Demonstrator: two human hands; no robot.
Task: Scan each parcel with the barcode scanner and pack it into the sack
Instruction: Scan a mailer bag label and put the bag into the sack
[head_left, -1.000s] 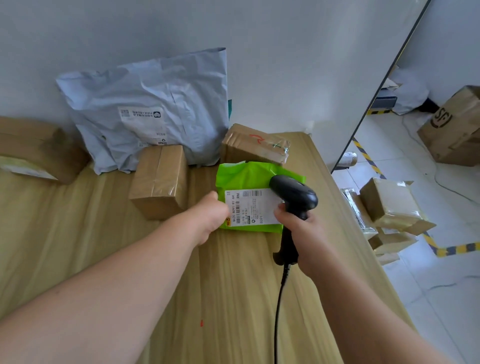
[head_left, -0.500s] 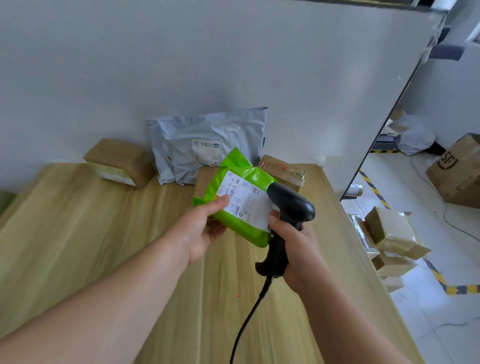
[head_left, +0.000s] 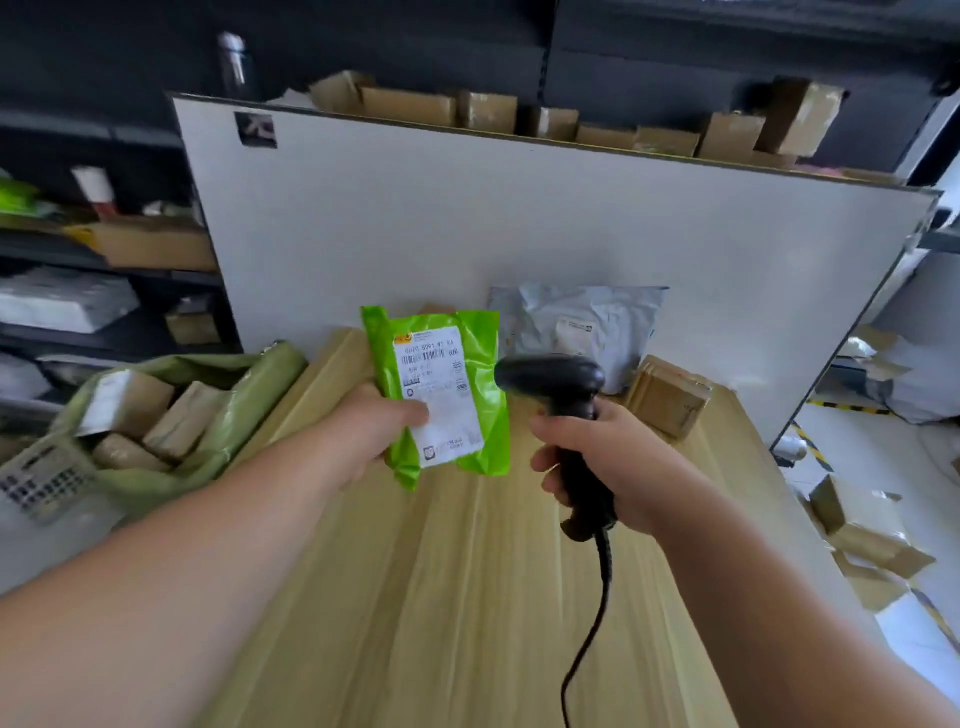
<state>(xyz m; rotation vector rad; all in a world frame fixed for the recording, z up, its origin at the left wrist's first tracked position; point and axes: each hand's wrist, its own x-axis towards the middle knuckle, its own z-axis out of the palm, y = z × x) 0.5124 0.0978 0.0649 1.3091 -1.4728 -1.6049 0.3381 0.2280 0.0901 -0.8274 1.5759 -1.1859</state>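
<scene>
While the left hand (head_left: 384, 431) pinches the green parcel (head_left: 441, 395) above the bench (head_left: 467, 597), just left of the scanner (head_left: 550, 376) gripped in the right hand (head_left: 608, 457), the left thumb overlaps the label; barcode prob. clear, tho blurred. Thin pinch may drop it short of the sack (head_left: 249, 395), left.

Bare left grip (head_left: 382, 431); bare right grip (head_left: 621, 460); bare forearms.

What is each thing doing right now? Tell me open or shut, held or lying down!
green parcel: held above the table, label facing us.
left hand: grips the green parcel.
barcode scanner: held, cord hanging down.
right hand: grips the barcode scanner.
sack: open, boxes inside.
grey mailer: leans on the white board.
brown box: closed, on the table.
</scene>
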